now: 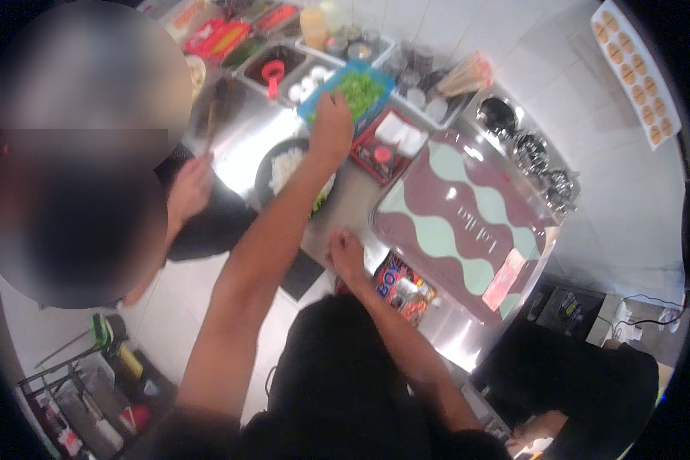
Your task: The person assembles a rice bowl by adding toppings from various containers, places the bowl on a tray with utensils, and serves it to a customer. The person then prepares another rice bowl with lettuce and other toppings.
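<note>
The blue container [345, 92] of chopped green herbs sits at the far side of the steel counter [245, 142], tilted slightly, just beyond a black bowl [272, 172] holding white rice. The person's left hand [331, 126] is stretched out over the near edge of that container, fingers bunched together and pointing down into the greens; whether anything is pinched between them cannot be made out. The forearm crosses above the right half of the black bowl. The right hand [346, 253] rests lower down, at the counter's near edge, fingers loosely curled and holding nothing that shows, just left of a large tray [452, 222] patterned in wavy maroon and pale green bands. Between the container and that tray lies a small red tray [383, 149] carrying white folded items and a small red-capped pot. Left of the blue container stand metal compartments, one with a red scoop [273, 75] and one with white eggs [308, 83]. Three steel pots [533, 153] line the wall to the right. A second person's hand [190, 188] hovers at the left edge of the counter, well apart from the bowl.
</note>
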`<state>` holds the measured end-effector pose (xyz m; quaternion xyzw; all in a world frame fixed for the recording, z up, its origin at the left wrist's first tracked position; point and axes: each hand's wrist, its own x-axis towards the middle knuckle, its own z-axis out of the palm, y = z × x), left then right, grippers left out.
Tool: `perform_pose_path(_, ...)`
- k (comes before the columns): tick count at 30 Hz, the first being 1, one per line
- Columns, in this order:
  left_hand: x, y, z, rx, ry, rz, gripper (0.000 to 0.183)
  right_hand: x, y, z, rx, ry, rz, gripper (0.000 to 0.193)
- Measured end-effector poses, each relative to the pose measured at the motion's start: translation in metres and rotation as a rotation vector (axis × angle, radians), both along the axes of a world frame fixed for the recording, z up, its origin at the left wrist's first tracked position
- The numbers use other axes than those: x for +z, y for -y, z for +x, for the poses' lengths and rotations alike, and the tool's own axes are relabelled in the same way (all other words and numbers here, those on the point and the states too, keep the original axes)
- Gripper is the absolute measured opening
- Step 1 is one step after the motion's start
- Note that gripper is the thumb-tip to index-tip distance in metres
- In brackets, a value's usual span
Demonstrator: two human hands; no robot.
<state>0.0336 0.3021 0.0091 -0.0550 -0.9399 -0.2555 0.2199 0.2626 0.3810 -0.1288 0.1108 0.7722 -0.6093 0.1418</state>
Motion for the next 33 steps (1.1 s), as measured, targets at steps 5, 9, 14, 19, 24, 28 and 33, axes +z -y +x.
perform_pose_path(5, 0.005, 0.002, 0.022, 0.118, 0.006, -0.229, 0.035, 0.104, -0.025, 0.073, 0.242, 0.217, -0.221, 0.024)
perform_pose_path(9, 0.033, -0.007, 0.140, -0.240, -0.185, 0.099, 0.038, 0.183, -0.034, 0.137, 0.305, 0.159, -0.303, 0.021)
perform_pose_path(14, -0.027, 0.051, 0.372, -0.499, 0.136, 0.103, 0.042, 0.323, 0.004, 0.165, 0.735, -0.362, -0.202, 0.025)
perform_pose_path(19, -0.222, 0.183, 0.646, 0.187, 0.947, 0.074, 0.026, 0.430, 0.041, 0.180, 1.234, -0.699, -0.310, 0.025)
perform_pose_path(24, -0.248, 0.299, 0.821, 0.317, 1.212, 0.147, 0.023, 0.475, 0.092, 0.254, 0.729, -1.402, -0.653, 0.017)
perform_pose_path(28, -0.234, 0.338, 0.873, 0.624, 0.968, 0.170, 0.015, 0.495, 0.109, 0.304, 0.581, -1.363, -0.702, 0.018)
perform_pose_path(33, -0.246, 0.296, 0.810, 0.822, 0.908, 0.747, 0.022, 0.493, 0.115, 0.337, 0.354, -1.529, -0.641, 0.009)
